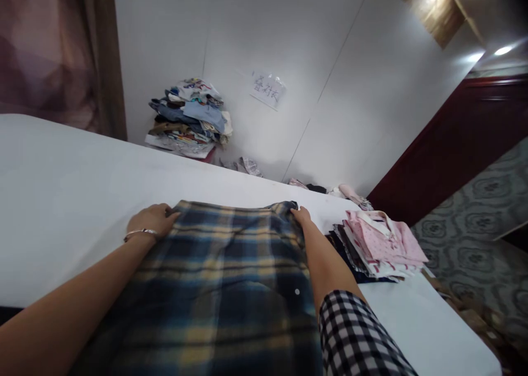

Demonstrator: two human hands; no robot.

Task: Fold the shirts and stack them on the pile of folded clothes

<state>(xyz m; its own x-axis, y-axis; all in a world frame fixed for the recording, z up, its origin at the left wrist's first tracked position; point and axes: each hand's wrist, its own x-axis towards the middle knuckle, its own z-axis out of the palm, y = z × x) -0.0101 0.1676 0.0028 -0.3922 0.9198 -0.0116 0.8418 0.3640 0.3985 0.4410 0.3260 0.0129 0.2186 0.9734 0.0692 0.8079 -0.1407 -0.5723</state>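
Observation:
A plaid shirt (239, 266) in dark blue, yellow and grey spreads from the middle of the white table (61, 200) down to the bottom of the view. My left hand (152, 222), with a silver bracelet at the wrist, pinches its far left corner. At the far right corner, my right hand (302, 215) grips the bunched cloth between thumb and fingers. Between the two hands the shirt's far edge runs nearly straight. A small white button shows near its right side. The near part of the shirt runs out of view.
Folded shirts (383, 238), a pink one on top, are stacked on the table at the right. Beyond the table's far edge stands a tall pile of clothes (190, 117). More garments (247, 166) lie low along the wall, which bears a paper sign (267, 88).

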